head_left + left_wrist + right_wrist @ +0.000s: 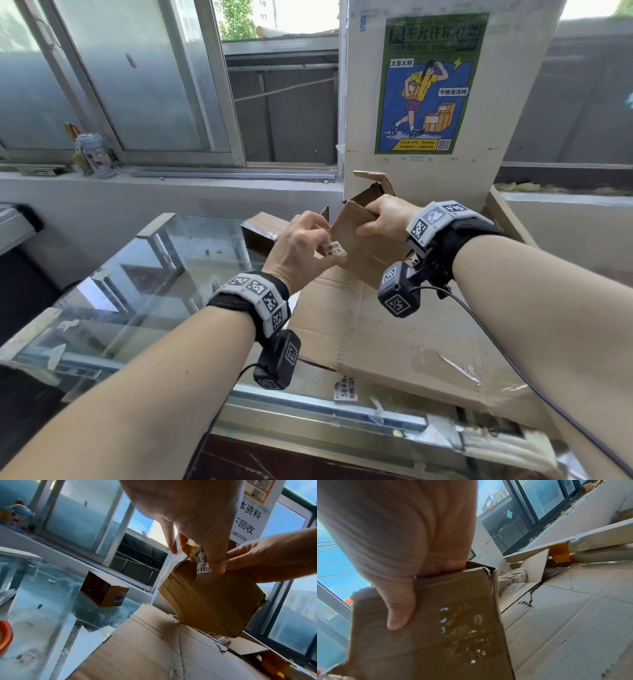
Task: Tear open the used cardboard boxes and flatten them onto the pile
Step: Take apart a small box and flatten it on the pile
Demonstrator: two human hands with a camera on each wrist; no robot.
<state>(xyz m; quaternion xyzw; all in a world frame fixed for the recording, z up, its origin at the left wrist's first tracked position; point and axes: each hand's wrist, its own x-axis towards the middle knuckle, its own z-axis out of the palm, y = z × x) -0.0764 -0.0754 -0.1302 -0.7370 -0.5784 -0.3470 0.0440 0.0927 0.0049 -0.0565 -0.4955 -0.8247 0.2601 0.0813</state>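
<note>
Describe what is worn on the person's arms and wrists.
Both forearms are bare, no sleeves. Each wrist carries a black strap, a grey band of square black-and-white markers, and a black camera block with similar markers hanging beneath. A thin black cable trails from each.

Grey marker wristbands (pixel 260 301) (black cameras)

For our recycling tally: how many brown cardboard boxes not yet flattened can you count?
2: one brown cardboard box held in both hands above the flattened pile, one small brown box on the glass counter behind. Others may be hidden.
</note>
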